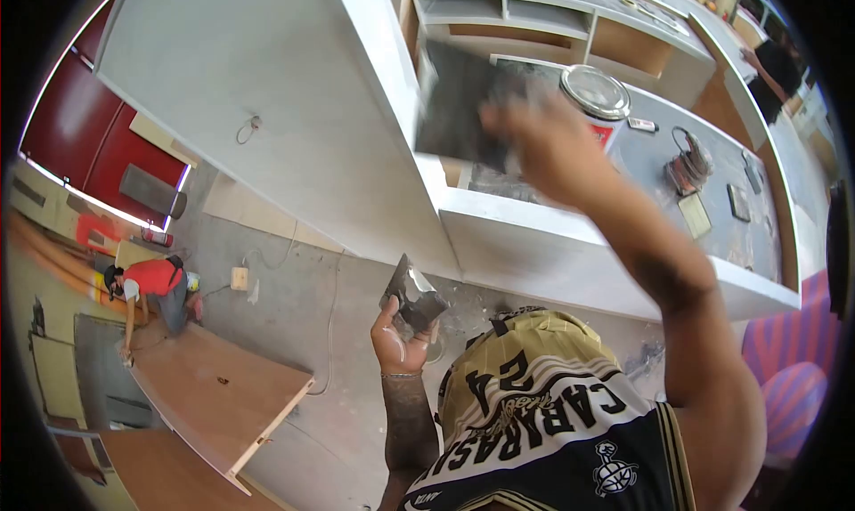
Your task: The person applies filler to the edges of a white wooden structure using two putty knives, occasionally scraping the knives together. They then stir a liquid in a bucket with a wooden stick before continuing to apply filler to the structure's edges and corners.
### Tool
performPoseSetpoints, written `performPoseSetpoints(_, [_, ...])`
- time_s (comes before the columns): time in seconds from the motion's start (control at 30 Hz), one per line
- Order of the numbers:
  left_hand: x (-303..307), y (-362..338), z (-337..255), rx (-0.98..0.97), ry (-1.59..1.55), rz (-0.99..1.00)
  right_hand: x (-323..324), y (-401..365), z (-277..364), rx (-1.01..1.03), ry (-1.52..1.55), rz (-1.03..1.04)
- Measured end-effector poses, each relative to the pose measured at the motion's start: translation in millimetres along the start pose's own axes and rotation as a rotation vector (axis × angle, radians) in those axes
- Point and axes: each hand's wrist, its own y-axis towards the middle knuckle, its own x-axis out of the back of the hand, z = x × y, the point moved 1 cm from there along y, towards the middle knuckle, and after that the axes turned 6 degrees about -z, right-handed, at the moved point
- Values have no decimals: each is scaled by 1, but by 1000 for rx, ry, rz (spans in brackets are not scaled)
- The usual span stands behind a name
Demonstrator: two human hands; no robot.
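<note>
My right hand point(543, 141), blurred by motion, grips a dark flat sheet point(459, 101) beside the edge of a tall white panel point(383, 66). Lower down, over the floor, my left hand point(403, 344) has its fingers round a small dark plate point(414, 299) with a whitish, shiny patch on it. Just beyond my right hand, a round tin point(597, 93) with a metal lid stands on the grey surface inside a white-edged frame point(552, 235).
A marker point(643, 125), a power tool point(688, 168) and a dark block point(738, 203) lie on the grey surface. At left, a person in red point(153, 278) bends over a brown board point(223, 377). Another person in black point(773, 79) is at upper right. A cable crosses the floor.
</note>
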Motion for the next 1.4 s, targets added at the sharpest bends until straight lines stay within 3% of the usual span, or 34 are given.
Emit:
performPoseSetpoints(0.03, [-10,-1,-1,11,-36,17,-3,-26,9,-363,411,51])
performPoseSetpoints(0.07, [-17,3,1,47,-42,71,-25,-51,2,62,334,7])
performPoseSetpoints(0.17, [-29,7,-2,104,8,155,-64,-114,-8,256,362,298])
performPoseSetpoints(0.27, [-47,-4,-15,37,217,44,-90,-147,-33,134,209,362])
performPoseSetpoints(0.33, [-43,-12,-32,-59,141,42,-89,-152,-60,3,129,432])
performPoseSetpoints(0.43, [-42,-22,-50,-217,45,-64,-98,-155,-102,-894,551,257])
performPoseSetpoints(0.47, [-41,-24,-51,-275,3,-117,-102,-145,-111,-998,646,148])
performPoseSetpoints(0.57, [-15,-16,-43,-248,-31,-27,-131,-113,-144,-1369,936,-128])
performPoseSetpoints(0.6, [-15,-18,-34,-223,-39,-115,-141,-105,-150,-1500,1037,-216])
performPoseSetpoints(0.7, [1,-18,-15,-149,-48,-84,-154,-81,-133,-1512,1040,-237])
performPoseSetpoints(0.87, [22,-19,-2,-126,-122,-50,-142,-47,-119,-1454,1205,-100])
performPoseSetpoints(0.93, [24,-21,-1,-133,-110,-54,-131,-29,-109,-1496,1242,-114])
performPoseSetpoints(1.13, [29,-15,3,-118,-105,0,-79,38,-49,-1361,1259,5])
performPoseSetpoints(1.27, [23,-9,5,-77,-118,86,-48,72,-10,-1176,1181,-5])
performPoseSetpoints(1.4, [-5,-18,7,-102,-64,23,-21,92,6,-961,1247,24])
